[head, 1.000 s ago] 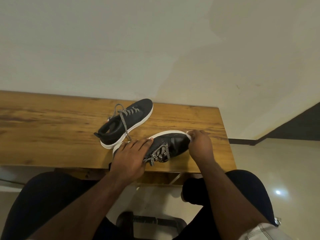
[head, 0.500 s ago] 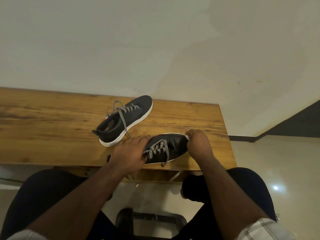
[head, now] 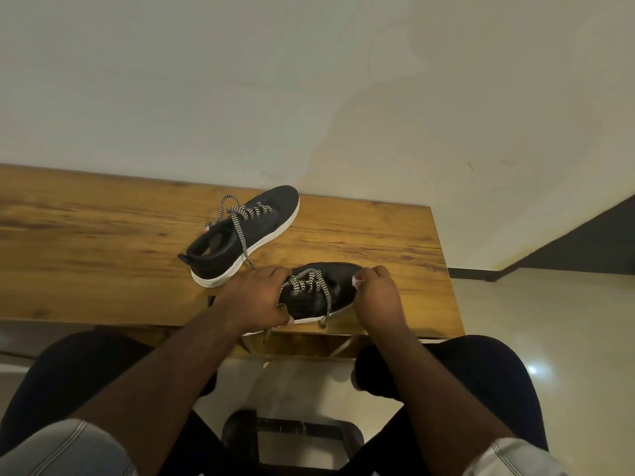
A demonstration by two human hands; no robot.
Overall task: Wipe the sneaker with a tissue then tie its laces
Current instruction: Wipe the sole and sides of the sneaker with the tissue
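Observation:
A black sneaker (head: 338, 286) with a white sole and checkered laces (head: 309, 285) lies near the front edge of the wooden table (head: 103, 252), toe pointing right. My left hand (head: 256, 298) grips its heel end, fingers curled over the collar. My right hand (head: 379, 292) is at the toe and pinches a small white tissue (head: 357, 280) against the shoe. The laces hang loose, one end trailing over the table's front edge.
A second black sneaker (head: 247, 235) with untied laces lies farther back on the table, toe toward the wall. The table's right edge is just past my right hand. A dark stool (head: 292, 438) stands on the floor between my knees.
The near sneaker has turned from lying on its side to sitting more upright and slid closer to the front edge. My right hand with the tissue stayed at the toe.

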